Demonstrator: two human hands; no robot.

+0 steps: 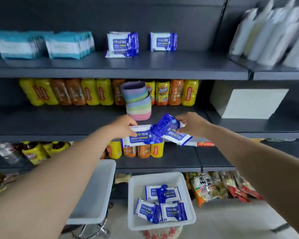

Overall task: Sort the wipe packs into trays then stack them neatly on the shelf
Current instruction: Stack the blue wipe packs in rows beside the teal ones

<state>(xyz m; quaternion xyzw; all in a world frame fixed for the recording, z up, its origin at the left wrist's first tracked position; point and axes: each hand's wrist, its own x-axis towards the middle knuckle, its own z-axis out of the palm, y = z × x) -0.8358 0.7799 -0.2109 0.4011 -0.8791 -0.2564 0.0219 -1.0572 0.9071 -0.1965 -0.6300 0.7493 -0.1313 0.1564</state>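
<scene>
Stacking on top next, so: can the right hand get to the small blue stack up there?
Probably yes: open air lies between the right hand and the small blue stack, though that hand already holds a wipe pack.

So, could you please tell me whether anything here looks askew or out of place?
Yes: the stack of pastel cups on the middle shelf leans left among drink bottles, and the right hand's wipe pack is upside down.

Top shelf (pixel 145 66): two stacks of wipe packs (pixel 122 44) (pixel 163 41) side by side, further packs (pixel 41 44) to their left. Middle shelf (pixel 59 121): a row of bottles (pixel 93 91) behind a stack of cups (pixel 137 100). Below: two trays, the left tray (pixel 93 195) beside the right tray (pixel 162 221), which holds packs (pixel 162 202).
</scene>
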